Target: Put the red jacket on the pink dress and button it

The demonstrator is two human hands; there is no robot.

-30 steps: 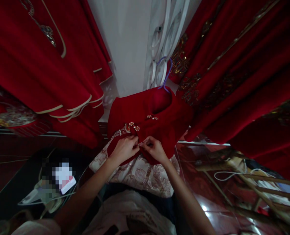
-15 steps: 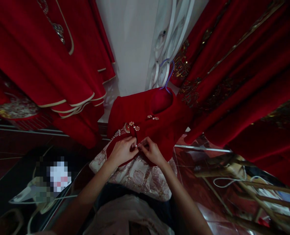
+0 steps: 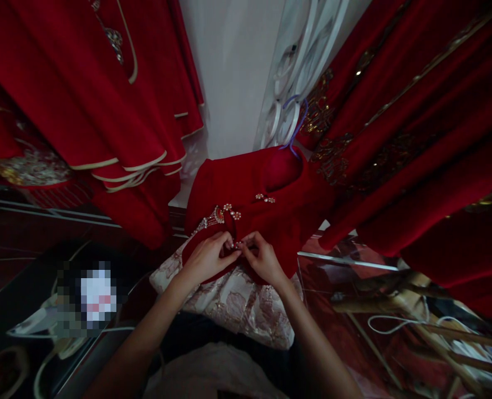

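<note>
A red velvet jacket (image 3: 262, 194) hangs from a purple hanger (image 3: 295, 130) in front of me, over a pale floral skirt (image 3: 237, 302). Pearl clasps run down its front: one near the collar (image 3: 265, 198), a larger one with a tassel (image 3: 225, 213). My left hand (image 3: 208, 257) and my right hand (image 3: 262, 259) meet at the jacket's lower front edge. Both pinch the fabric around a small pearl fastening (image 3: 237, 244) between their fingertips.
Red embroidered garments hang at the left (image 3: 83, 100) and right (image 3: 416, 127). A white ornate metal rack (image 3: 300, 61) stands against the white wall. Glossy dark red floor lies below, with wooden sticks and white cord (image 3: 399, 321) at the right and a blurred patch (image 3: 90, 296) at the left.
The view has shifted slightly, so the jacket sits a little further right. Both hands stay pinched at the same fastening on the jacket's front, fingers working slightly.
</note>
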